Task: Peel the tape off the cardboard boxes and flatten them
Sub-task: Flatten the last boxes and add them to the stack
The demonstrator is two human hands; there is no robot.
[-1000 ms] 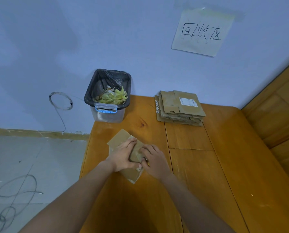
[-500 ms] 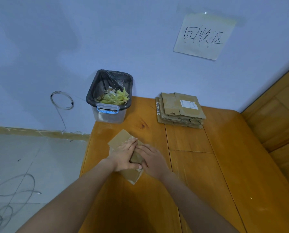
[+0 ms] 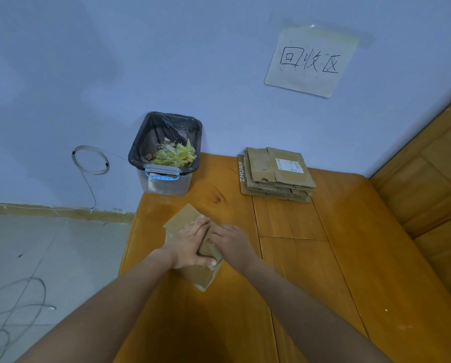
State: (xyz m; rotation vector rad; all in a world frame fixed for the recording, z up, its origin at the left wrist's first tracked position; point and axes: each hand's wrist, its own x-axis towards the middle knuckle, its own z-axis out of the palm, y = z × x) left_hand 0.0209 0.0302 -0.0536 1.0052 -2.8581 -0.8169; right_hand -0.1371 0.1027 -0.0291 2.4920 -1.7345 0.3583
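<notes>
Pressing flat, my left hand (image 3: pixel 190 244) lies with straight fingers and thumb on the small cardboard box (image 3: pixel 202 273) near the bench's (image 3: pixel 297 271) left edge; that grip pins rather than clasps. My right hand (image 3: pixel 232 243) touches the box's right side, its fingers hidden, so I cannot tell its hold. Light, thin board, I judge: stiff along panels, weak at creases, best taken at edges.
</notes>
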